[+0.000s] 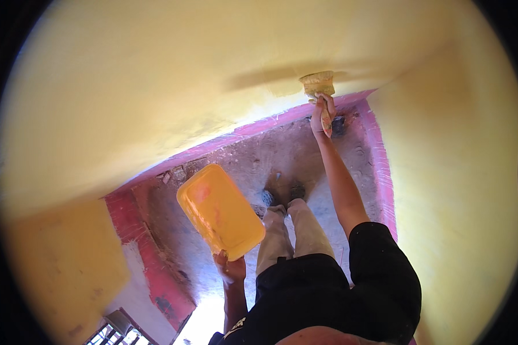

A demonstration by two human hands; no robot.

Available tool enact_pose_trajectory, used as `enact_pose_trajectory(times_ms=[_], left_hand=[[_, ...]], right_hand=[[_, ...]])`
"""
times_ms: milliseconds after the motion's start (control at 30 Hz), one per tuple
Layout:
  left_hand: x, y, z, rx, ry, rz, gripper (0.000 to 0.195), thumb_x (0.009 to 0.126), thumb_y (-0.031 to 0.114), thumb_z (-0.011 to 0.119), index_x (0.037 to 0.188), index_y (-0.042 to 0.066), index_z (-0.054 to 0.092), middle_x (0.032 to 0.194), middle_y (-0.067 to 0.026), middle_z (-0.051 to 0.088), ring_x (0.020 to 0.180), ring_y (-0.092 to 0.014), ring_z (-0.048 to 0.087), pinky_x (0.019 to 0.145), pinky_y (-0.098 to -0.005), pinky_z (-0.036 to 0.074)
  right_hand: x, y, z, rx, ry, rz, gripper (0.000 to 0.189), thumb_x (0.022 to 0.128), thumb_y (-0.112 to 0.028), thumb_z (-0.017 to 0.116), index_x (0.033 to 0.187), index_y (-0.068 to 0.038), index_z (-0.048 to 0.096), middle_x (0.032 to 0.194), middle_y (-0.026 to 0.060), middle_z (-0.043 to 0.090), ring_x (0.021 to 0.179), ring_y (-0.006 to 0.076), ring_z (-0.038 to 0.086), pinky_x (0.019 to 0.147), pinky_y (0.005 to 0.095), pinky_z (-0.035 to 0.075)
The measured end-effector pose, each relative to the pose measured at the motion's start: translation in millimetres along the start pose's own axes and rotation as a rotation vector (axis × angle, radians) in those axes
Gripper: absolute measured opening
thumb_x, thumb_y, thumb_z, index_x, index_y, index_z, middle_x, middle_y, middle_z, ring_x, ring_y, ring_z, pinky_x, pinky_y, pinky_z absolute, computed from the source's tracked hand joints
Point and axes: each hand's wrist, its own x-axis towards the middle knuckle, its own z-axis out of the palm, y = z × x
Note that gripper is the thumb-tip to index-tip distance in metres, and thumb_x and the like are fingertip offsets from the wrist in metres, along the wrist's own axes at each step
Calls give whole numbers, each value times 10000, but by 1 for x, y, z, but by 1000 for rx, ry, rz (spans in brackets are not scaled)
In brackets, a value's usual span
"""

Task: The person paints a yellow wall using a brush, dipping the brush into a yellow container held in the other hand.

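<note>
My right hand (321,114) is wrapped around the handle of a wide paintbrush (318,84). Its bristles, coated in yellow paint, are at the yellow wall (164,77) in front of me, just above a pink band along the wall's foot. A darker, wet-looking patch lies around the brush, partly its shadow. Low on the left, my left hand (231,267) grips one end of a shallow yellow plastic tray (220,211). Reddish smears and a wet sheen mark the tray's inside. The fingers under the tray are hidden.
A yellow side wall (449,172) rises on my right, with a pink skirting band (377,159) below it. Rubble (172,176) lies along the dusty floor (259,155). At lower left are a red-painted band (140,241), a barred opening (121,332) and bright light on the floor.
</note>
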Motion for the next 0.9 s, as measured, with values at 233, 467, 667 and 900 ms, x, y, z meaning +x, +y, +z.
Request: enact_pose_trajectory(times_ms=[233, 467, 667, 900], left_hand=[[8, -10, -4, -59, 72, -8, 730, 843, 421, 536, 1438, 58, 319, 1378, -143, 462, 1213, -325, 512, 968, -540, 463], [13, -8, -7, -46, -16, -2, 718, 848, 409, 526, 1439, 59, 313, 1371, -153, 463, 1215, -324, 510, 961, -533, 474], [15, -14, -28, -24, -91, -6, 686, 866, 376, 552, 1432, 66, 317, 1357, -126, 475, 1202, -278, 519, 953, -469, 478], [7, 11, -24, -32, -172, 9, 594, 913, 215, 522, 1430, 66, 268, 1364, -138, 442, 1229, -271, 498, 950, -456, 480]], right_hand=[[-7, 38, -25, -159, -105, 207, 168, 942, -101, 491, 985, 23, 596, 870, 107, 637, 758, 169, 630, 647, 282, 534], [48, -64, 6, -26, -147, 141, 202, 957, -127, 472, 1005, 38, 579, 889, 110, 634, 793, 194, 649, 682, 294, 544], [52, -125, 9, 109, -88, 9, 209, 953, -135, 472, 1006, 41, 571, 963, 139, 628, 809, 226, 666, 724, 321, 568], [-26, -255, 6, 198, -185, 174, 174, 934, -153, 489, 1076, -61, 529, 864, 106, 610, 645, 169, 591, 569, 244, 460]])
